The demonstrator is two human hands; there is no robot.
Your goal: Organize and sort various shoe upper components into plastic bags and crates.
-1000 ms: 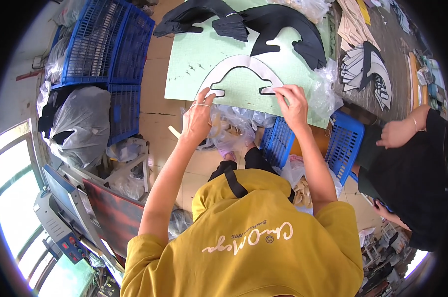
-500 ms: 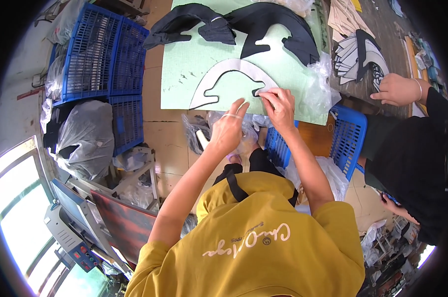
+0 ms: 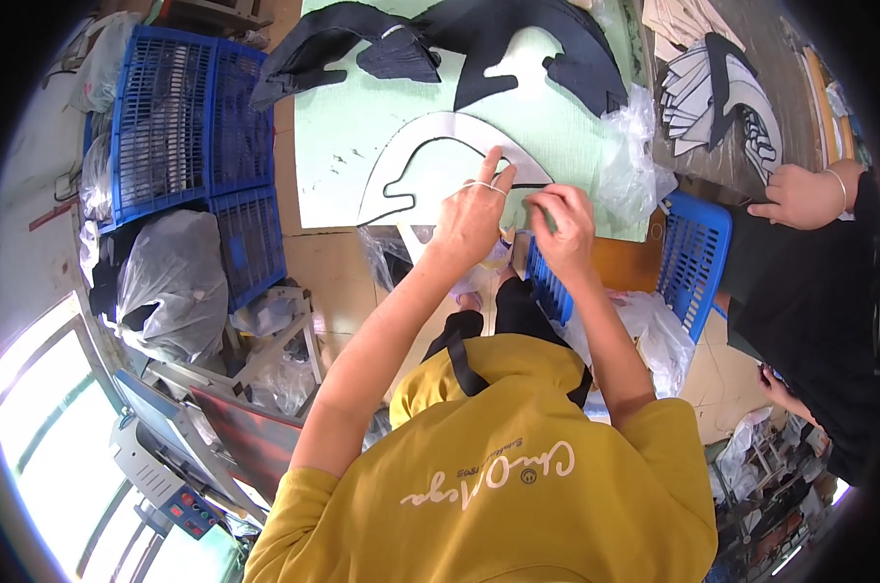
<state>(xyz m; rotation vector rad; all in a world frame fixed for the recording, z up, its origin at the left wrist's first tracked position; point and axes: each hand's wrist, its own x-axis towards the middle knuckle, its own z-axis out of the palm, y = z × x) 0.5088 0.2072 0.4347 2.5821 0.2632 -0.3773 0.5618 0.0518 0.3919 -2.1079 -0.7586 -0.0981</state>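
Note:
A pale grey, arch-shaped cut piece point(image 3: 406, 151) with a dark edge lies on a light green board point(image 3: 328, 146). My left hand point(image 3: 471, 216), a white band round one finger, reaches over its inner curve. Its index finger is stretched out and touches the right side of the arch; the other fingers bend loosely. My right hand point(image 3: 566, 225) is at the arch's lower right end, fingers curled in against the thumb by the dark edge. Whatever sits between those fingertips is hidden. Stacks of black curved pieces point(image 3: 518, 53) lie beyond the arch.
Clear plastic wrap point(image 3: 634, 160) hangs at the board's right edge. Another person's hand point(image 3: 804, 197) rests by a fanned pile of grey and black pieces point(image 3: 717, 97). A blue plastic crate point(image 3: 693, 262) stands below right; blue crates point(image 3: 163, 126) and a bagged bundle point(image 3: 173, 277) are left.
My left hand has moved up and right, its finger now on the arch. My right hand has shifted slightly down, fingers curling more. The view has shifted a little.

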